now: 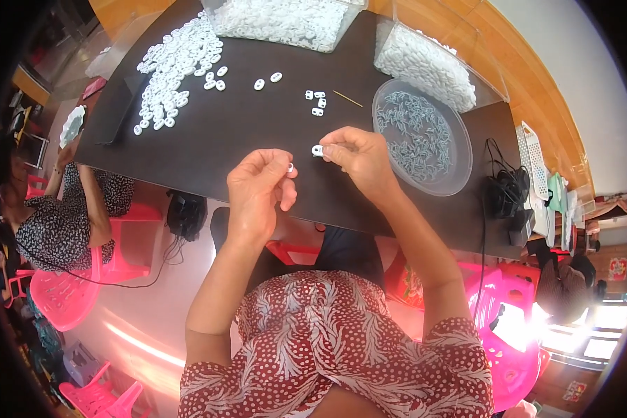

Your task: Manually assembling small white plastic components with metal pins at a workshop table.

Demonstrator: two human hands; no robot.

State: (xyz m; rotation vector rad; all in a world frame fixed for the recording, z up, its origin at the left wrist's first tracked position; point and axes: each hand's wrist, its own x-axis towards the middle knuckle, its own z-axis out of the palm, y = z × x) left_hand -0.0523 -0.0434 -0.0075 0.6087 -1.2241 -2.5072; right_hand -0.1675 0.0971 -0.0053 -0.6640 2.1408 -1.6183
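My left hand (254, 191) is closed in a pinch on a small white plastic piece (290, 168), mostly covered by the fingers. To its right, my right hand (361, 159) pinches a white plastic part (318, 150) with a dark opening in its end. Both hands are above the near edge of the dark table, a short gap between them. Beyond them lie several small white square parts (319, 95) and a thin yellow stick (347, 99). Beside my right hand stands a shallow clear tub (465, 164) holding many small blue-grey pieces, too fine to name.
Many white oval two-holed pieces (177, 66) are heaped at the left, with two loose ovals (259, 84) nearby. Clear bins (279, 21) of white parts stand at the back. Black cables (506, 184) lie at the right edge. Another person (63, 230) sits at the left.
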